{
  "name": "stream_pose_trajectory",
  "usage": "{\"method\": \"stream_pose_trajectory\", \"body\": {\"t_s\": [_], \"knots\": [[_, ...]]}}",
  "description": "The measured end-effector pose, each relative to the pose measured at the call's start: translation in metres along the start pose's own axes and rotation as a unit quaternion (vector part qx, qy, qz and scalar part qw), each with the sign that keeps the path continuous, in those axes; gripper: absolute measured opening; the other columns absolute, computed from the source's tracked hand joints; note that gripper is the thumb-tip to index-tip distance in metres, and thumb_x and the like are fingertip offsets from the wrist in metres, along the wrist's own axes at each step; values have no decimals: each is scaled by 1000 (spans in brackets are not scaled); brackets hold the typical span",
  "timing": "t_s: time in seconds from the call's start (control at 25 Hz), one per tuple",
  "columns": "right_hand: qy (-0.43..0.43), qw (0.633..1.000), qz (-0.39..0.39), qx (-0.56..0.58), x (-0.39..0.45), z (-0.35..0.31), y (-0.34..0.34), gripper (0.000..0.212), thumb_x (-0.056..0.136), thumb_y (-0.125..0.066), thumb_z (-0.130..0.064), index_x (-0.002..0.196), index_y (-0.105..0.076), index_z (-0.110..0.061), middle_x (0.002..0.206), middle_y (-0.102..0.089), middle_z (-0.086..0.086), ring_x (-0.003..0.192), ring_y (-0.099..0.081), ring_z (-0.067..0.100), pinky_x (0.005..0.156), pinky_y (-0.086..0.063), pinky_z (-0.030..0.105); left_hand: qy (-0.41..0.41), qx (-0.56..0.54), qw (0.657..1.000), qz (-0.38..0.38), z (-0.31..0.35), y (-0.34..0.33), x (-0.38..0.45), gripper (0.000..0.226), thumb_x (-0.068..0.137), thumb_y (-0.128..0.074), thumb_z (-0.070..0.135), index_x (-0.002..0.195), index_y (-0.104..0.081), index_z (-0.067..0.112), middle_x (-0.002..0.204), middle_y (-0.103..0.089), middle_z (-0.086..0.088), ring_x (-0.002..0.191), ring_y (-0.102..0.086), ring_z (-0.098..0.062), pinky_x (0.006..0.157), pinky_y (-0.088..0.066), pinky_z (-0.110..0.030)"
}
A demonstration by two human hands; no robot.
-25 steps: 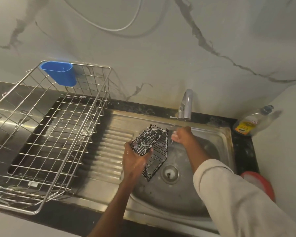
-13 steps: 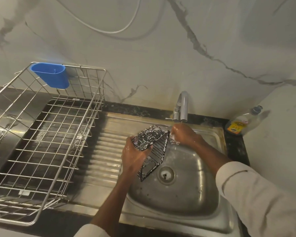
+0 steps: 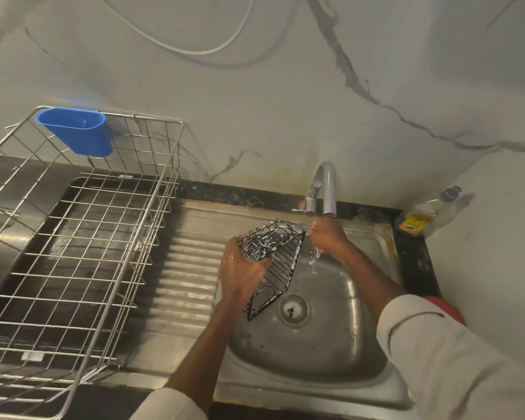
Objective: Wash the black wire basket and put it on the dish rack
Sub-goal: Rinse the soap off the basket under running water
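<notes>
Sink [image 3: 340, 356] — one basket [image 3: 281, 265], two hands [image 3: 243, 271]

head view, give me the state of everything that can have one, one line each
black wire basket: soapy, tilted over the sink
left hand: grips the basket
right hand: under the tap, holds nothing
tap: running
sink: wet, drain uncovered
dish rack: holds no dishes
blue cup: hung on the rack's back rim
soap bottle: lying tilted, nearly empty

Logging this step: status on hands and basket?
Left hand grips soapy basket over sink. Right hand under tap, holding nothing. Rack path unobstructed.
</notes>
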State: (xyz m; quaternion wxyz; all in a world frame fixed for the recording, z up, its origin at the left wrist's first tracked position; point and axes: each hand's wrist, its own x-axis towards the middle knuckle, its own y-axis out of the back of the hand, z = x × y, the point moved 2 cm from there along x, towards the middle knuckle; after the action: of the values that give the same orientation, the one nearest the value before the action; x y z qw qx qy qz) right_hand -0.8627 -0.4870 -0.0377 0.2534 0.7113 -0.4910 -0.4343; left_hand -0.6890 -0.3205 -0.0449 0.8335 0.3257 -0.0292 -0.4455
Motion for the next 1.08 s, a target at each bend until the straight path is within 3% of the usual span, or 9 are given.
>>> {"method": "stream_pose_trajectory", "body": {"t_s": [0.12, 0.36, 0.44, 0.56, 0.64, 0.8, 0.92, 1.0, 1.08], "knots": [[-62, 991, 0, 122, -5, 1, 5, 3, 85, -75, -2, 87, -73, -4, 77, -74, 12, 70, -75, 23, 67, -65, 39, -3, 4, 1000, -2, 4, -1, 2, 94, 77, -88, 61, 148, -45, 17, 142, -64, -8, 129, -61, -30, 109, -50, -48], [-117, 956, -32, 267, -21, 1, 14, 9, 92, -68, -8, 93, -72, 0, 76, -73, 12, 60, -69, 18, 61, -58, 29, -3, 4, 1000, 1, 2, -5, 2, 95, 77, -89, 59, 149, -45, 16, 140, -65, -10, 127, -63, -32, 110, -51, -54], [-118, 962, -8, 247, -23, -1, 10, 12, 91, -70, -12, 87, -73, -1, 69, -72, 9, 53, -65, 15, 55, -53, 26, 0, 0, 1000, 7, 1, -7, 0, 92, 77, -89, 57, 147, -46, 16, 138, -66, -9, 126, -63, -31, 110, -52, -53], [-69, 987, 51, 134, -26, -6, 4, 13, 85, -66, -4, 74, -64, -9, 73, -68, 2, 64, -65, 14, 54, -50, 24, -4, 1, 1000, 18, 0, -7, -1, 92, 76, -89, 60, 146, -47, 16, 137, -66, -7, 125, -63, -30, 109, -52, -53], [-23, 988, -7, 154, -26, -10, 0, 22, 84, -56, 8, 83, -62, -14, 89, -66, 2, 83, -63, 16, 65, -51, 28, -14, -3, 1000, 8, -2, -8, -1, 93, 75, -88, 62, 146, -47, 19, 136, -67, -4, 123, -64, -29, 106, -54, -54], [33, 960, -153, 233, -43, -1, 12, 71, 82, -63, 12, 141, -51, -26, 146, -51, 4, 131, -49, 25, 94, -52, 38, -35, -13, 999, -34, 1, -10, 7, 97, 66, -91, 65, 144, -50, 23, 127, -71, 3, 114, -68, -22, 100, -59, -48], [32, 959, -119, 256, -61, 16, 16, 73, 92, -66, 0, 150, -42, -37, 159, -36, 6, 138, -42, 32, 97, -43, 35, -44, -53, 993, -99, 16, -17, 12, 82, 74, -96, 44, 142, -55, 21, 118, -69, 11, 104, -66, -11, 95, -54, -31], [1, 955, -53, 293, -71, 29, 19, 69, 98, -61, -5, 152, -38, -40, 153, -45, 8, 126, -55, 29, 88, -50, 26, -58, -74, 983, -160, 28, -22, 17, 83, 67, -97, 50, 138, -58, 28, 119, -73, 15, 108, -69, -8, 102, -55, -37], [-23, 967, -2, 255, -78, 42, 23, 65, 100, -54, -3, 154, -36, -36, 123, -63, 6, 81, -63, 16, 52, -47, 9, -76, -85, 969, -218, 37, -28, 29, 95, 58, -98, 60, 140, -57, 31, 124, -76, 12, 115, -72, -13, 110, -53, -52]]}}
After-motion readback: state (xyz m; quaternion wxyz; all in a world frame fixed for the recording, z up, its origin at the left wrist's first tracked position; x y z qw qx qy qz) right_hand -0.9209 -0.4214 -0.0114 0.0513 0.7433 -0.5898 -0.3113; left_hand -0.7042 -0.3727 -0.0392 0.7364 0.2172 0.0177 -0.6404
